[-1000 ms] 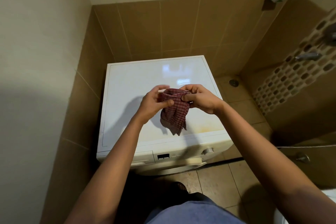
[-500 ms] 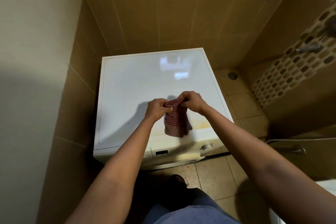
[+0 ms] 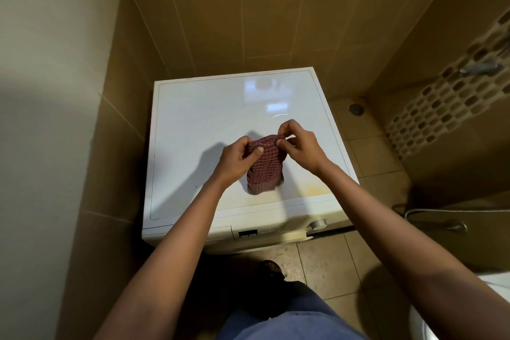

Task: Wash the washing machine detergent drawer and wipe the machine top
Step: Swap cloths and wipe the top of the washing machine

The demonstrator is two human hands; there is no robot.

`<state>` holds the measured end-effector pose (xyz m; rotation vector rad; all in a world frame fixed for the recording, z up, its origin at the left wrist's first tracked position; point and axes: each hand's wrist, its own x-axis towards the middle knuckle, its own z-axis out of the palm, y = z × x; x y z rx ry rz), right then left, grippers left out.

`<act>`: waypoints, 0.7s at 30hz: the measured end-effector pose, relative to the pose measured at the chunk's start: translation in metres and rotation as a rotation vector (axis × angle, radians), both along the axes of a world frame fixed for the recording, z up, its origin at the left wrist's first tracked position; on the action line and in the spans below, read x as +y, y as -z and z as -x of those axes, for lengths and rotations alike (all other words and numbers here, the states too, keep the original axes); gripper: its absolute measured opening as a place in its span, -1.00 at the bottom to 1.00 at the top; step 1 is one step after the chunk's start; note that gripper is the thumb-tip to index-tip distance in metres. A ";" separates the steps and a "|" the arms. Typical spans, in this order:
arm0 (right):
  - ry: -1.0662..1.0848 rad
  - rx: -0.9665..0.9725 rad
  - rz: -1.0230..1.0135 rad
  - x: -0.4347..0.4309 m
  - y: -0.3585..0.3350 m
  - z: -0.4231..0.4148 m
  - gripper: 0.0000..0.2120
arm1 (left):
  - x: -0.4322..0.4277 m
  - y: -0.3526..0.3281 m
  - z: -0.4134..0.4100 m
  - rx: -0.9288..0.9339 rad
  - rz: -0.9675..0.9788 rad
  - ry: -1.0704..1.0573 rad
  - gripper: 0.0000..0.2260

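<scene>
Cloth [image 3: 264, 171] now bunched, red-checked, between both hands.

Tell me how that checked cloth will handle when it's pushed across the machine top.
Probably floppy: the checked cloth droops from the left hand and right hand. Likely light, held by fingertips. It may bunch rather than slide flat on the glossy machine top.

This is a home bathroom doubling as a laundry corner. A white front-loading washing machine [image 3: 234, 130] stands in a recess of brown wall tiles [image 3: 248, 22], on a tiled floor [image 3: 372, 152] with a round floor drain [image 3: 356, 109]. A mosaic tile strip [image 3: 447, 102] carries a metal tap [image 3: 480, 67], and a shower hose [image 3: 441, 211] hangs at right.
</scene>
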<state>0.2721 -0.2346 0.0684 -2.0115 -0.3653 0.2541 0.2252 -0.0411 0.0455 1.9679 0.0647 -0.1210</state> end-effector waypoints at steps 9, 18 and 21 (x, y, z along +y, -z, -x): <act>-0.032 -0.510 0.023 0.001 -0.018 -0.005 -0.93 | 0.018 -0.029 -0.015 -0.243 -0.172 0.105 -0.73; 0.053 -0.238 -0.237 0.017 -0.029 0.000 -0.87 | 0.013 -0.038 -0.014 -0.053 0.158 0.141 -0.70; 0.105 -0.178 -0.189 0.023 -0.030 0.000 -0.88 | 0.009 -0.031 -0.008 0.085 0.496 0.102 -0.50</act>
